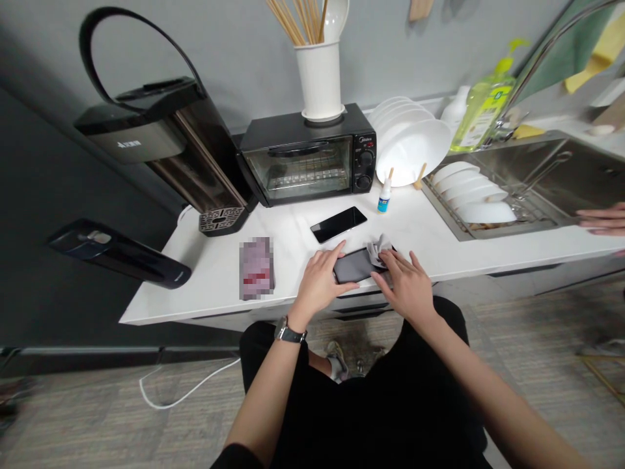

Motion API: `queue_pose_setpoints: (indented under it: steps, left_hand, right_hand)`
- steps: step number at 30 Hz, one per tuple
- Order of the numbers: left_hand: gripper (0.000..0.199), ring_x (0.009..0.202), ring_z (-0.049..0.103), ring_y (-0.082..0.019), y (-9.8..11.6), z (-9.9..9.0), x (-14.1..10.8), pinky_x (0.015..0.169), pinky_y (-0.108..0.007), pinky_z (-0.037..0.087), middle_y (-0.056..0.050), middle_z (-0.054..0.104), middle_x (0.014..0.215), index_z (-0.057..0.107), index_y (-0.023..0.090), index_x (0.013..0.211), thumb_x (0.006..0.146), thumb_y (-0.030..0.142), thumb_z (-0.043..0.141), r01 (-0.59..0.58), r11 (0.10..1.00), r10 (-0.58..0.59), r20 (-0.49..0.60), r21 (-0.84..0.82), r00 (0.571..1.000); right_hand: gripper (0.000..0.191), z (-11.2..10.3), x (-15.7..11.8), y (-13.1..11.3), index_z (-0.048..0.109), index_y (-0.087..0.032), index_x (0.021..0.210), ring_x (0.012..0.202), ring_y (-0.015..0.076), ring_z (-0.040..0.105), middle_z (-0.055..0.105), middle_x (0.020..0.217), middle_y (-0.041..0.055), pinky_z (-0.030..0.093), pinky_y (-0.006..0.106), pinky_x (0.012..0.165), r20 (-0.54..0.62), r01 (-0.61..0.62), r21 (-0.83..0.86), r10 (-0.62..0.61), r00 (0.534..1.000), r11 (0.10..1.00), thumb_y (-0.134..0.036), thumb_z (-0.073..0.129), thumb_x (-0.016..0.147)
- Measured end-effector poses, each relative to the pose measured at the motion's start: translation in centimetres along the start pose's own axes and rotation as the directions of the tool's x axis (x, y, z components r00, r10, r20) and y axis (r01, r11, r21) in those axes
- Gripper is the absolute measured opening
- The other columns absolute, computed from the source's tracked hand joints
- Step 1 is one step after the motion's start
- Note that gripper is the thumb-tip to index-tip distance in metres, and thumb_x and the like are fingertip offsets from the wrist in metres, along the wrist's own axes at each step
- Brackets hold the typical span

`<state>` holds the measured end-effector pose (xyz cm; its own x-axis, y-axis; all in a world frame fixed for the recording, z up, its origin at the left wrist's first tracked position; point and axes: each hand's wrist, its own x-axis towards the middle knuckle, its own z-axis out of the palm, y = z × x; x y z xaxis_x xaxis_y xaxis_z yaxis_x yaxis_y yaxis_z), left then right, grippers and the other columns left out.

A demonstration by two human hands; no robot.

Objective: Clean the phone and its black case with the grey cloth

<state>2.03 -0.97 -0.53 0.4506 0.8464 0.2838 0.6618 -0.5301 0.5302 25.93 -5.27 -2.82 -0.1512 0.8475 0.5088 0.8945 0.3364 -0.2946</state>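
Note:
A dark phone (352,266) lies near the counter's front edge. My left hand (322,277) grips its left end, with thumb and fingers on opposite edges. My right hand (403,280) presses a crumpled grey cloth (379,251) onto the phone's right end, which the cloth and fingers partly hide. Just behind lies a second black phone (338,225), untouched. A small white bottle with a blue label (384,198) stands upright to the right of that second phone.
On the white counter (215,293) are a pixelated item (256,268), a dark flask (122,255), a water dispenser (195,150) and a toaster oven (307,159). Plates (413,146) stand beside the sink (561,176). Another person's hand (605,219) shows at the right edge.

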Motion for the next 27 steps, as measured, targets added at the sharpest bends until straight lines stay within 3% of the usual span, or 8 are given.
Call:
queue_pose_setpoints:
  steps: [2, 5, 8, 10, 14, 18, 22, 27]
  left_hand:
    - [0.102, 0.123, 0.056, -0.030, -0.1, 0.0, 0.0, 0.111, -0.044, 0.043, -0.006, 0.067, 0.138, 0.031, 0.031, 0.165, 0.081, 0.040, 0.088, -0.002, 1.000, 0.002, -0.004, -0.011, 1.000]
    - [0.091, 0.121, 0.057, -0.030, -0.3, -0.2, -0.2, 0.107, -0.043, 0.046, -0.007, 0.068, 0.135, 0.032, 0.028, 0.165, 0.087, 0.031, 0.080, 0.010, 1.000, -0.009, 0.013, -0.002, 1.000]
    - [0.088, 0.120, 0.057, -0.030, -0.5, -0.3, -0.5, 0.105, -0.043, 0.047, -0.009, 0.068, 0.133, 0.033, 0.026, 0.165, 0.089, 0.031, 0.077, 0.027, 0.999, -0.028, 0.019, 0.029, 0.999]
    - [0.093, 0.122, 0.057, -0.031, -0.5, -0.3, -0.6, 0.107, -0.044, 0.046, -0.008, 0.067, 0.135, 0.033, 0.027, 0.165, 0.086, 0.036, 0.083, 0.020, 0.999, -0.020, 0.000, 0.031, 1.000]
    - [0.108, 0.123, 0.057, -0.030, -0.4, -0.1, -0.5, 0.109, -0.045, 0.044, -0.007, 0.067, 0.137, 0.030, 0.030, 0.165, 0.077, 0.044, 0.092, -0.004, 1.000, 0.004, -0.018, 0.007, 1.000]
    - [0.109, 0.123, 0.057, -0.030, -0.3, 0.0, -0.2, 0.109, -0.045, 0.045, -0.006, 0.067, 0.137, 0.030, 0.031, 0.165, 0.076, 0.047, 0.092, -0.008, 1.000, 0.008, -0.009, 0.000, 1.000]
    - [0.102, 0.121, 0.057, -0.030, -0.4, 0.1, -0.1, 0.109, -0.044, 0.046, -0.007, 0.068, 0.136, 0.031, 0.030, 0.165, 0.082, 0.042, 0.088, -0.022, 1.000, 0.021, -0.017, -0.004, 1.000]
    - [0.088, 0.113, 0.058, -0.030, -0.8, 0.0, -0.3, 0.101, -0.043, 0.049, -0.010, 0.068, 0.124, 0.036, 0.023, 0.163, 0.088, 0.032, 0.080, 0.014, 0.997, -0.013, -0.009, 0.072, 1.000]
  right_hand:
    - [0.044, 1.1, 0.6, -2.3, 0.064, -0.016, 0.138, 0.136, 0.0341, 0.062, 0.069, 0.142, 0.0162, 0.036, 0.060, 0.122, -0.004, 0.004, 0.054, -0.004, 1.000, 0.999, -0.046, 0.053, 0.108]
    - [0.044, 2.3, 1.2, -5.9, 0.066, -0.017, 0.136, 0.137, 0.0327, 0.062, 0.069, 0.142, 0.0154, 0.034, 0.060, 0.124, 0.072, 0.103, 0.192, -0.119, 0.990, 0.976, -0.048, 0.053, 0.107]
    - [0.045, 2.0, 0.7, -7.4, 0.065, -0.019, 0.138, 0.136, 0.0307, 0.062, 0.069, 0.143, 0.0133, 0.030, 0.061, 0.126, 0.137, 0.163, 0.273, -0.206, 0.969, 0.948, -0.049, 0.054, 0.107]
    - [0.042, 1.1, 0.1, -6.4, 0.065, -0.022, 0.139, 0.136, 0.0300, 0.063, 0.070, 0.141, 0.0115, 0.025, 0.062, 0.128, 0.148, 0.170, 0.250, -0.211, 0.966, 0.953, -0.047, 0.053, 0.108]
    - [0.039, -0.8, -0.6, -1.5, 0.066, -0.022, 0.138, 0.136, 0.0304, 0.063, 0.072, 0.139, 0.0106, 0.021, 0.061, 0.129, 0.122, 0.163, 0.094, -0.173, 0.977, 0.982, -0.044, 0.049, 0.110]
    - [0.048, -0.7, 0.1, 1.2, 0.063, -0.016, 0.140, 0.130, 0.0338, 0.067, 0.070, 0.140, 0.0161, 0.022, 0.062, 0.127, 0.049, 0.089, -0.050, -0.087, 0.995, 0.995, -0.050, 0.048, 0.109]
    - [0.065, 1.4, 1.1, -2.0, 0.061, -0.007, 0.141, 0.135, 0.0385, 0.062, 0.068, 0.141, 0.0234, 0.032, 0.061, 0.123, 0.023, 0.056, -0.019, -0.056, 0.998, 0.998, -0.060, 0.053, 0.104]
    - [0.059, 2.3, 0.9, -7.1, 0.064, -0.014, 0.140, 0.139, 0.0330, 0.060, 0.067, 0.145, 0.0173, 0.029, 0.060, 0.127, 0.129, 0.171, 0.224, -0.203, 0.971, 0.959, -0.059, 0.057, 0.103]
